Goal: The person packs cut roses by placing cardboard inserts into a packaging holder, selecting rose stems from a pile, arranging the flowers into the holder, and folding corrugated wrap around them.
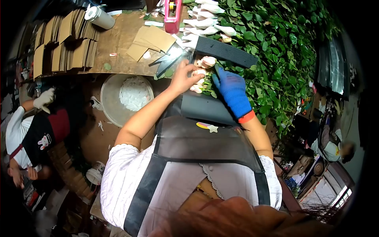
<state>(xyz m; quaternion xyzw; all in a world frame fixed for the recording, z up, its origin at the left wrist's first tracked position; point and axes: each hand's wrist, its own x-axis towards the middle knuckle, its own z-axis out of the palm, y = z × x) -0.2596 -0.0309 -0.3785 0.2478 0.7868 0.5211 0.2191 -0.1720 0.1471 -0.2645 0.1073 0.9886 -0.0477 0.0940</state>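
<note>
My bare left hand (184, 78) reaches in from the left, thumb and fingers closed around a pale pink rose head (199, 72). Another pink rose (208, 61) lies just above it, and more rose heads (196, 87) sit below the fingers. All of them rest on a dark tray-like surface with a black ribbed strip (225, 51) along its far side. To the right of the blooms is my right hand (231, 83) in a blue knit glove, its fingers curled in among green stems and leaves. What lies between those fingers is partly hidden.
Leafy stems (272, 59) pile up on the right. White-netted buds (205, 23), a pink tape dispenser (172, 17), scissors (164, 62) and cardboard pieces (152, 39) lie on the table. A tub of white scraps (104, 94) stands below. Other people work left and right.
</note>
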